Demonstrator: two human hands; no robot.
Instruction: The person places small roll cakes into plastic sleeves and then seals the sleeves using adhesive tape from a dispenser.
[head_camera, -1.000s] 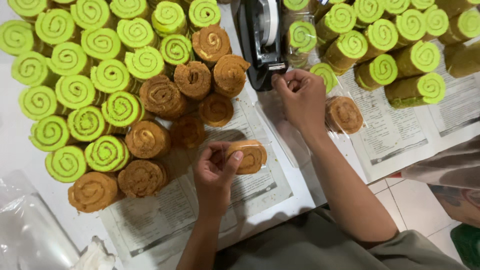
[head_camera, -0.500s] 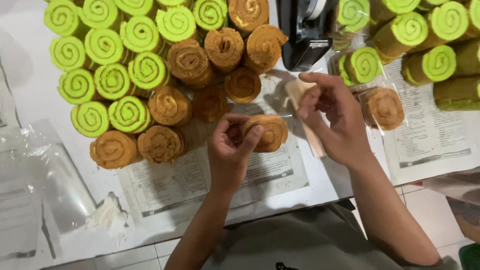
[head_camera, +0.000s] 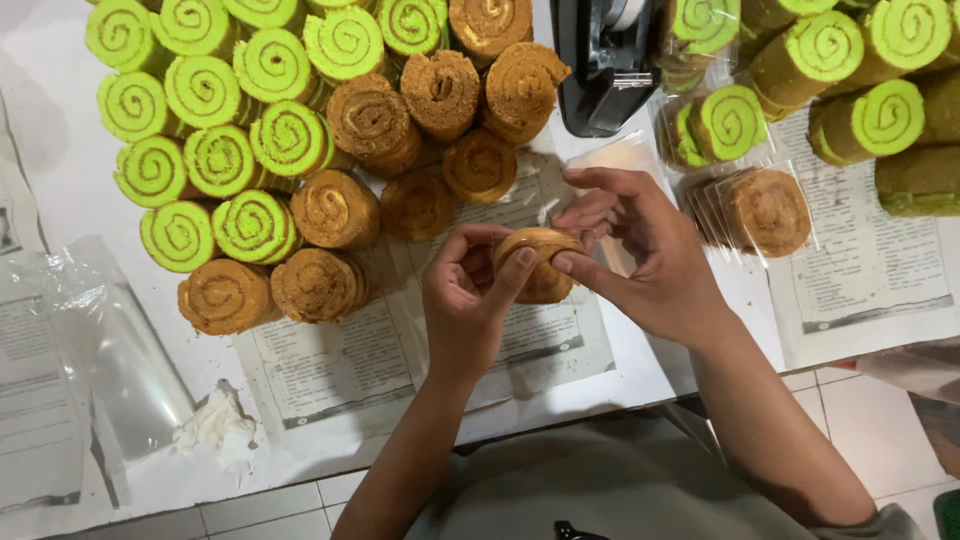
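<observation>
Since a moment ago both hands have met over the printed paper (head_camera: 400, 370): my left hand (head_camera: 470, 300) and right hand (head_camera: 640, 255) pinch the brown roll slice (head_camera: 535, 262) between fingertips, closed lightly around it. Best hold gently (cake crushes easily), clear of the piled rolls (head_camera: 290, 140) and tape dispenser (head_camera: 605, 60).

Held roll slice (head_camera: 538, 262): golden brown, spiral face. Stack left of it: bright green swirl rolls (head_camera: 250, 140), light spiral; brown swirl rolls (head_camera: 370, 115), tan spiral. Tape dispenser (head_camera: 605, 65) above it: black. Printed sheets (head_camera: 330, 365) beneath: white, grey text. Tabletop (head_camera: 60, 160): white.
</observation>
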